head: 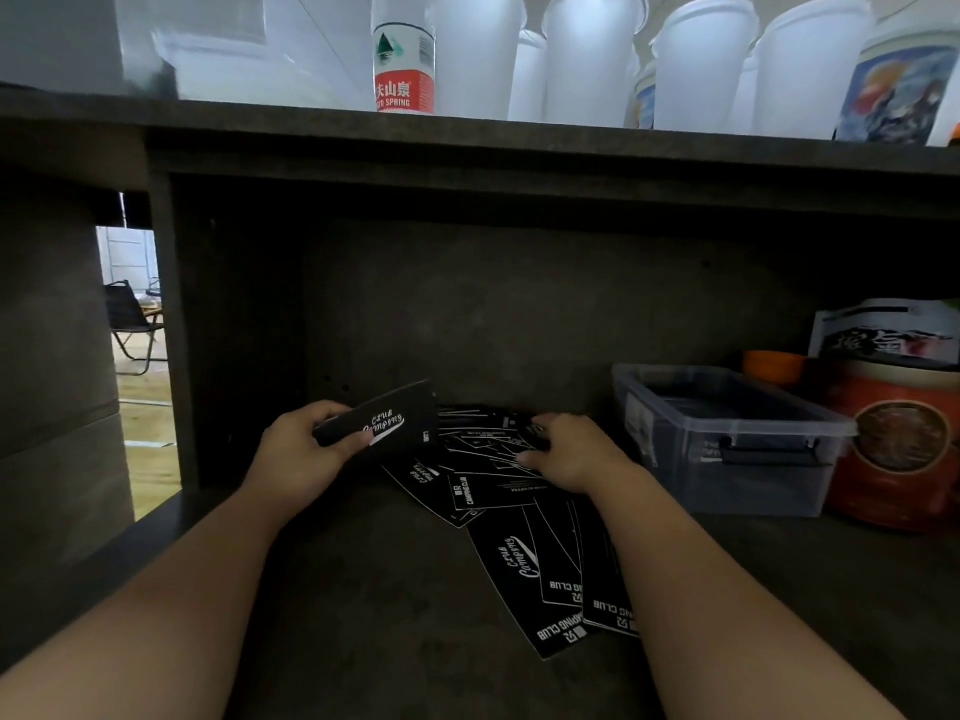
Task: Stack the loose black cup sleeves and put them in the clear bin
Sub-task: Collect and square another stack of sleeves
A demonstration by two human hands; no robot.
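The left hand (301, 449) gripped a small stack of black sleeves (384, 420), thumb on top and fingers curled beneath, lifted clear of the shelf (363, 615); the right hand (566, 454) rested on the loose pile of sleeves (498, 475) spread flat there, fingers curled onto the top ones, though whether it pinched one could not be told; more sleeves (545, 579) lay nearer, partly under the right forearm; the clear bin (727, 439) stood just right of the pile, beside an orange tin (898, 444); white cups (587, 59) and a water bottle (404, 54) stood on the counter above.

Drinks-shop counter: white paper cups (587, 59) above, branded sleeves (524, 563) on dark shelf (363, 589) below.
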